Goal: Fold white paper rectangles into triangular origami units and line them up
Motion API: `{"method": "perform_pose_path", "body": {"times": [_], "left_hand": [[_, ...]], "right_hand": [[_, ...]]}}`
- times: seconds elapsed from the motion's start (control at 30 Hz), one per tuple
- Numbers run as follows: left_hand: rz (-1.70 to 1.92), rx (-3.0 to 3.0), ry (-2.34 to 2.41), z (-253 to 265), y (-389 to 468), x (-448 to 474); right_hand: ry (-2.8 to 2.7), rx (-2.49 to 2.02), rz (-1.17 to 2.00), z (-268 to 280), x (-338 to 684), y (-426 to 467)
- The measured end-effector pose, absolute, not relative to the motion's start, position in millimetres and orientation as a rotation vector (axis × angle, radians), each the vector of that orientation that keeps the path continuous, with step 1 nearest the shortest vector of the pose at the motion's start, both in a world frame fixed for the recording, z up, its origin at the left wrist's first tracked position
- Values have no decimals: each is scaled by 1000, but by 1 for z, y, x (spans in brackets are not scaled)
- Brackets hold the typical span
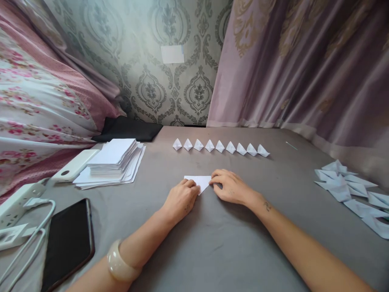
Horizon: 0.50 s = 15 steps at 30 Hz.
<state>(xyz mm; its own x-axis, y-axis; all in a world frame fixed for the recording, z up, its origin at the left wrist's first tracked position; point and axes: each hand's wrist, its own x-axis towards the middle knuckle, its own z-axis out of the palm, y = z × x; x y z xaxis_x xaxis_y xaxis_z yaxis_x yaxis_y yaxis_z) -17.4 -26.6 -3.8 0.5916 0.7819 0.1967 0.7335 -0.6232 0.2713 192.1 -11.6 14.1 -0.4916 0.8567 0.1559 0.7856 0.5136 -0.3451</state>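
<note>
A small sheet of white paper (198, 181), folded to a triangle with its point toward me, lies on the grey cloth. My left hand (182, 198) rests on its left part, fingers curled and pressed to the paper. At the right corner, the fingertips of my right hand (229, 185) close on the paper's edge. Part of the paper is hidden under my left fingers. Beyond it stands a row of several small folded white paper pieces (209, 145), shaped like little boats.
On the left are a stack of white paper (112, 156), a white device (74, 165), a power strip (20, 202) with cables and a dark phone (69, 239). More folded paper pieces (338, 186) lie heaped at the right. A black cloth (129, 128) lies far left.
</note>
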Motion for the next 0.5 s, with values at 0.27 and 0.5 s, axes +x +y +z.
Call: {"method": "perform_pose_path", "body": {"times": [0.27, 0.5], "left_hand": [[487, 2603, 1296, -5, -27, -20], [680, 2369, 1369, -16, -4, -23]], "right_hand": [[-2202, -1494, 360, -15, 177, 4], [-2207, -1447, 342, -21, 179, 5]]}}
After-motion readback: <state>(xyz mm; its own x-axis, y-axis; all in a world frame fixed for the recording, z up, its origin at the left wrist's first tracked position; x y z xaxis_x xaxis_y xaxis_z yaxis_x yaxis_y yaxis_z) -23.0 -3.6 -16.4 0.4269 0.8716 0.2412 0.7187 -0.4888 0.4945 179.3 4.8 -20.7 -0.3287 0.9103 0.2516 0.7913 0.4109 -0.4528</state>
